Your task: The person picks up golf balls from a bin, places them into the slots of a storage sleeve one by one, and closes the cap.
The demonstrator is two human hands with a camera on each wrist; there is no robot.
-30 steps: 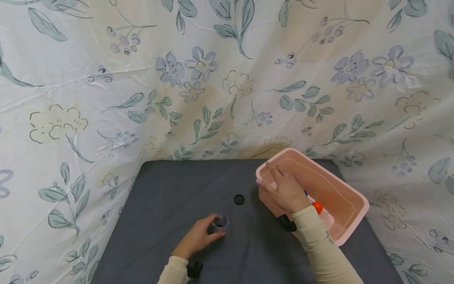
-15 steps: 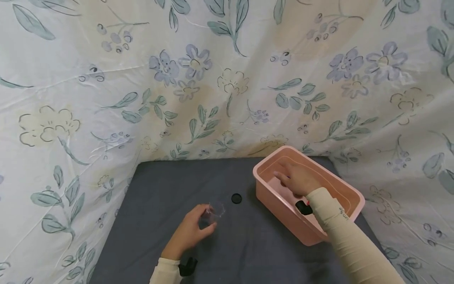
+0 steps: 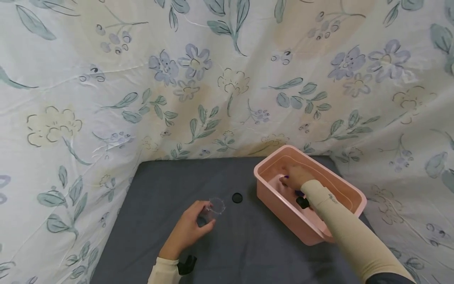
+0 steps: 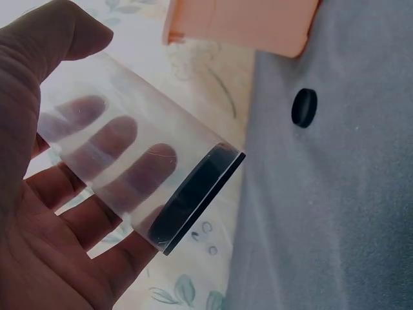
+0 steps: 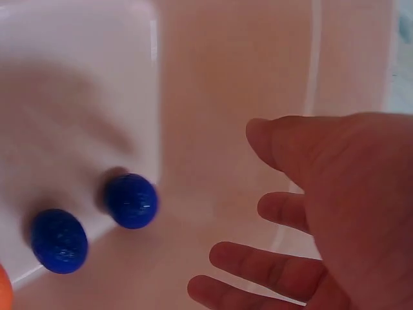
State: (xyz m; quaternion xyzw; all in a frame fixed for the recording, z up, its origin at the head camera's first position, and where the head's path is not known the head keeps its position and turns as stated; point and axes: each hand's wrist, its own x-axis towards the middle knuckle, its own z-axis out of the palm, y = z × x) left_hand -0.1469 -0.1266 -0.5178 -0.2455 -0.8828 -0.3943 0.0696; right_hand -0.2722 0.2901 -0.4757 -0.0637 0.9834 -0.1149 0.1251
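Note:
My left hand (image 3: 188, 228) grips a clear plastic cylinder (image 4: 174, 123) between thumb and fingers. In the left wrist view the cylinder lies tilted, a black cap (image 4: 193, 200) fitted on its lower end. Inside the pink bin (image 3: 280, 215), my right hand (image 3: 297, 177) reaches down with spread fingers. The right wrist view has one blue ball (image 5: 131, 201) and another blue ball (image 5: 59, 241) on the bin floor, apart from the fingertips. Part of an orange ball (image 5: 4, 290) shows at that view's left edge.
A small round black lid (image 3: 237, 197) lies on the dark grey cloth (image 3: 170, 185) between the left hand and the bin. Flower-printed fabric (image 3: 198, 130) hangs behind and on both sides of the table.
My right hand has gone from the bin's left rim down into its inside. The left hand, with the cylinder, has shifted slightly left and away from me.

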